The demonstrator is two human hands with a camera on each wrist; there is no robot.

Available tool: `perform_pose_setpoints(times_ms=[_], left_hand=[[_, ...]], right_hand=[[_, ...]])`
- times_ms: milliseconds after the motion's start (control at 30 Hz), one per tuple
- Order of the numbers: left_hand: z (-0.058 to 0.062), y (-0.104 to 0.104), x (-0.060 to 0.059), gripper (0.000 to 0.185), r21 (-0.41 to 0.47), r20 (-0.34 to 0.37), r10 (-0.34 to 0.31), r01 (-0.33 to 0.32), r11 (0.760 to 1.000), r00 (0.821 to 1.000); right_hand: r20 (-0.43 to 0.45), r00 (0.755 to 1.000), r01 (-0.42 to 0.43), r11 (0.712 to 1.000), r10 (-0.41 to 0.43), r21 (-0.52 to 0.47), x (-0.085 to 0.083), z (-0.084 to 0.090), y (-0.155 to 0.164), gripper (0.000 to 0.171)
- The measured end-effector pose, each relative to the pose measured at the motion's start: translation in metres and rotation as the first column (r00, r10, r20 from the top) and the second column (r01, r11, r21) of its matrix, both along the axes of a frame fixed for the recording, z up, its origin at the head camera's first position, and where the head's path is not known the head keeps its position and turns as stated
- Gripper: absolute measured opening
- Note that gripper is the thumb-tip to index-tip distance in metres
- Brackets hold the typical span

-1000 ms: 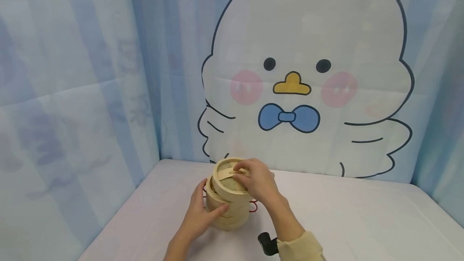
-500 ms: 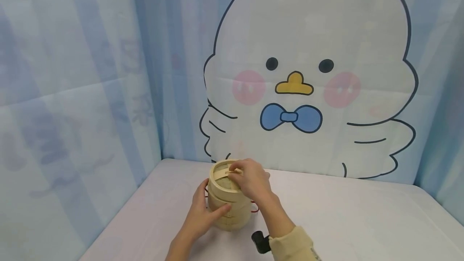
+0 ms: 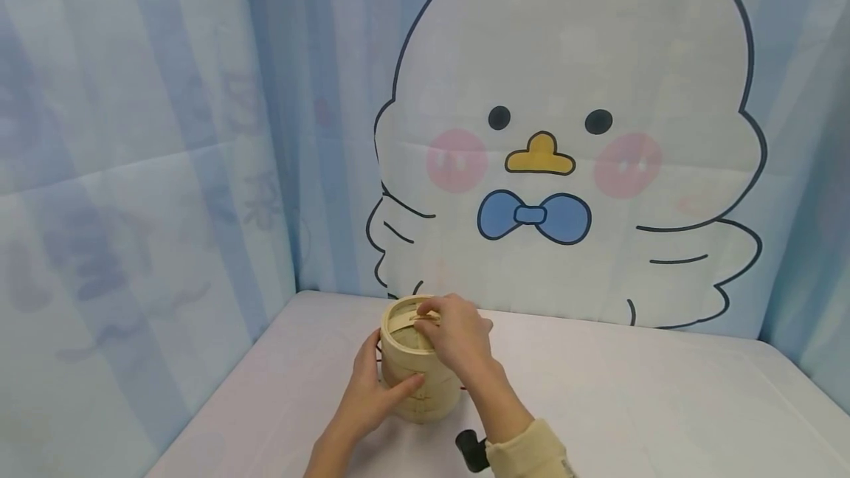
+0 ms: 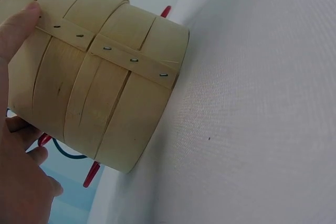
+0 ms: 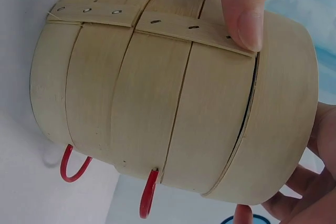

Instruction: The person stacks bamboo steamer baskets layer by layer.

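A stacked bamboo steamer point(image 3: 434, 393) stands upright on the table, its round lid point(image 3: 395, 342) on top. My left hand point(image 3: 373, 395) grips the stack from the left, thumb across the near side and fingers round the far-left side. In the left wrist view the thumb point(image 4: 20, 30) presses near the stapled seam. My right hand point(image 3: 461, 338) pinches the strap handle on the lid's top. Seen from the right wrist, the lid point(image 5: 286, 114) sits on the upper tier with a thin dark gap at one side. Red loop handles point(image 5: 148, 198) stick out from the tiers.
The steamer rests on a white-covered table point(image 3: 624, 404). Behind it hangs a pale blue curtain point(image 3: 332, 168) with a large cartoon bird. A black fitting point(image 3: 471, 451) sits by the right wrist, beside a beige sleeve point(image 3: 531, 452).
The lid, tilted and off to the right a second ago, has come down level over the steamer. My right hand moved slightly left and down with it; the left hand kept its grip.
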State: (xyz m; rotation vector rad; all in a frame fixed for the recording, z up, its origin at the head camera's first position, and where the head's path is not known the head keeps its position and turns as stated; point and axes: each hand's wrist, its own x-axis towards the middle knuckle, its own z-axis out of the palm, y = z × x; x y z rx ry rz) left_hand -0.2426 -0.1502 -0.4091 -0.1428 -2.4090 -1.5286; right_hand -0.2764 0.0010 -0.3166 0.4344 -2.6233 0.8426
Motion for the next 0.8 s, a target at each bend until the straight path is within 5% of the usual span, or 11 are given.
perform_pose_setpoints(times_ms=[500,800], left_hand=[[0.0022,0.0023,-0.0007,0.106,-0.015,0.011,0.003,-0.003,1.000,1.000],[-0.0004,-0.0013,-0.0009,0.115,-0.013,0.009,-0.004,0.004,1.000,1.000]], right_hand=[[-0.040,0.999,0.030,0.999,-0.030,0.014,0.0011,-0.0050,-0.0007,0.012],[-0.042,0.999,-0.031,1.000,0.031,-0.003,0.0017,-0.0046,0.0055,0.027]])
